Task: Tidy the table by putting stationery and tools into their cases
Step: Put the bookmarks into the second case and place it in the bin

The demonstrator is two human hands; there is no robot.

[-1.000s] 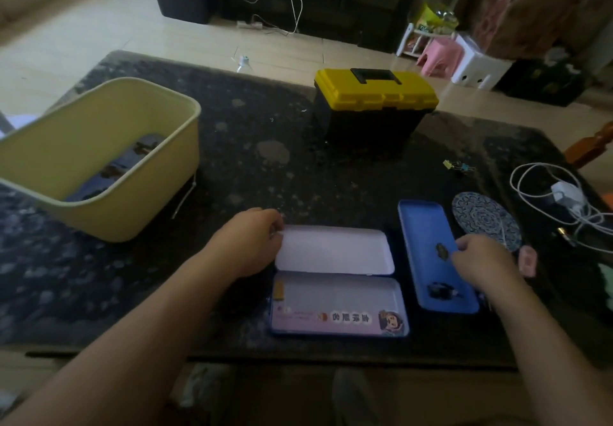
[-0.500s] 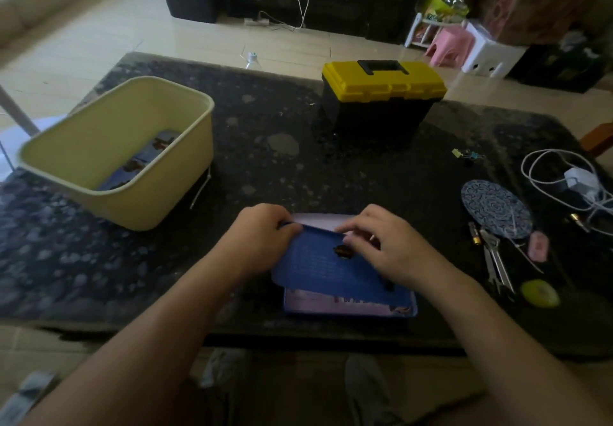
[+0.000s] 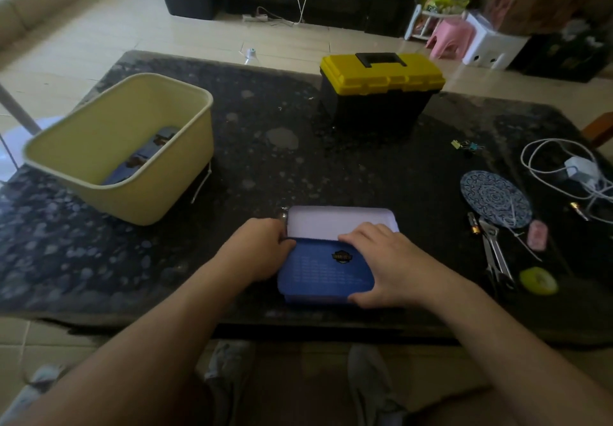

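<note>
Blue case [image 3: 326, 268]: one, middle of the counter's [image 3: 365, 173] front edge, lying on the lower half of an open case [image 3: 341, 221].
Open case: one, its white-lined lid flat behind.
Left grip [image 3: 262, 249]: holding the blue case's left end.
Right grip [image 3: 384, 263]: holding its right end, fingers over the far rim.
Toolbox [image 3: 381, 77]: one, shut, far edge.
Tub [image 3: 172, 186]: one, left edge.
Pliers [image 3: 494, 253]: one pair, right edge.
</note>
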